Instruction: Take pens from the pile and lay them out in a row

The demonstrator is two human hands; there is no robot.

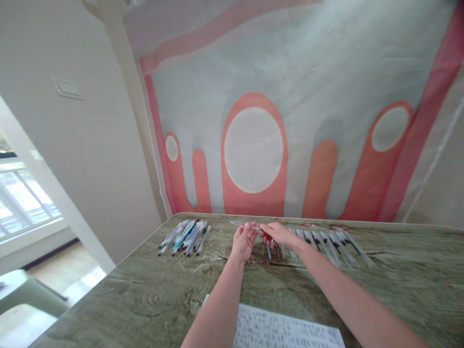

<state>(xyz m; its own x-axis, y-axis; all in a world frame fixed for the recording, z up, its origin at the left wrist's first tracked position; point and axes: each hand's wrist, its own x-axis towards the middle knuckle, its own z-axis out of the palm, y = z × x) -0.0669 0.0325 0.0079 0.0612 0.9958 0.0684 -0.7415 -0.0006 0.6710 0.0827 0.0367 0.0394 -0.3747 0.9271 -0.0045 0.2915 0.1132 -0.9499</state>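
Both hands meet above the middle of the table around one slim, pale pen point(237, 223), which lies roughly level with its tip pointing left. My left hand point(244, 240) pinches the pen near its middle. At the pen's right end, the fingers of my right hand point(275, 234) are closed on it. Beneath and to the right of my right hand, a spread row of clear pens point(329, 245) with dark parts lies side by side on the table; my right hand and forearm hide some of them. Left of my hands sits a heap of pens point(188, 237), mostly clear or white, a few blue.
The wooden-patterned table point(155, 299) reaches to a wall hanging with red and white shapes point(253, 203). A sheet of paper covered in writing point(286, 328) lies near me, partly under my left forearm. A pale green stool point(32, 295) stands at the lower left.
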